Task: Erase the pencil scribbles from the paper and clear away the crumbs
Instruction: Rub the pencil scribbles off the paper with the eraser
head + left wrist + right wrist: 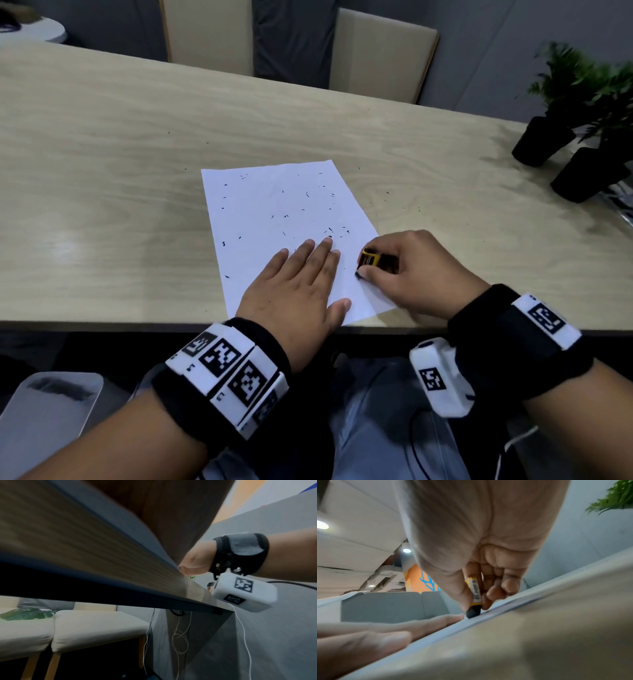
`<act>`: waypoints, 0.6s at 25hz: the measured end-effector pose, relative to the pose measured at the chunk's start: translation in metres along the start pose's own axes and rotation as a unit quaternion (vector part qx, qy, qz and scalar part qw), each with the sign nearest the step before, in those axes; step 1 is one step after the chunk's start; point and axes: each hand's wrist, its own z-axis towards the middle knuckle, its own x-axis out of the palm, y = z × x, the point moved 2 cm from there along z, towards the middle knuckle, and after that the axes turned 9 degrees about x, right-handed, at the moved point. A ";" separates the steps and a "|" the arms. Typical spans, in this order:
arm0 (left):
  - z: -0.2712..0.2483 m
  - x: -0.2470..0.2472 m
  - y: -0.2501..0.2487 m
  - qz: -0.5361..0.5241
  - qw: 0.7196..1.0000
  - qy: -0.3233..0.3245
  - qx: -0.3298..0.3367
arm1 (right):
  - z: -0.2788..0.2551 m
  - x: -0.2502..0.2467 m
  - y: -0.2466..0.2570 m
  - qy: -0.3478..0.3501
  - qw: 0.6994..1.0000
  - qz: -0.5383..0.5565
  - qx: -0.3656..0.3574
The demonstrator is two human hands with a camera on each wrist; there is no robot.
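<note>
A long pale wood-grain table (137, 144) fills the upper half of the head view, its near edge running across the middle of the frame. One white sheet of paper (274, 219) lies at the centre of the frame, slightly turned, its near corner reaching the table edge. Many small dark eraser crumbs (329, 236) are scattered over the sheet, thickest toward its right side, and a few specks lie on the bare wood around it; no pencil scribble can be made out at this size.

Two hands are on the sheet. The left hand (301, 284) lies flat with fingers straight and spread, palm down on the lower part of the paper, holding nothing. Just to its right, the right hand (407, 270) pinches one eraser (370, 257) in a yellow sleeve between thumb and curled fingers. In the right wrist view the eraser (475, 597) stands nearly upright, its dark tip pressed on the paper (436, 632) near the right edge.

Each wrist wears a black band with white marker blocks. Two beige chair backs (380, 51) stand behind the table at the top of the frame, and two potted plants (575, 102) in black pots sit at the right edge.
</note>
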 end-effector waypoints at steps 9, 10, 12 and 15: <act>-0.001 -0.002 -0.001 0.004 1.000 -0.001 -0.002 | 0.007 0.001 0.007 -0.027 0.999 -0.023 0.004; -0.002 -0.002 -0.001 0.003 1.000 -0.002 -0.003 | 0.008 0.001 0.008 -0.036 0.999 -0.031 0.003; -0.002 -0.002 -0.001 0.004 1.000 -0.007 -0.004 | 0.004 0.006 0.014 -0.029 0.999 -0.032 -0.014; -0.001 -0.001 -0.001 0.000 1.000 -0.005 -0.003 | -0.002 0.010 0.017 -0.010 1.000 -0.028 -0.005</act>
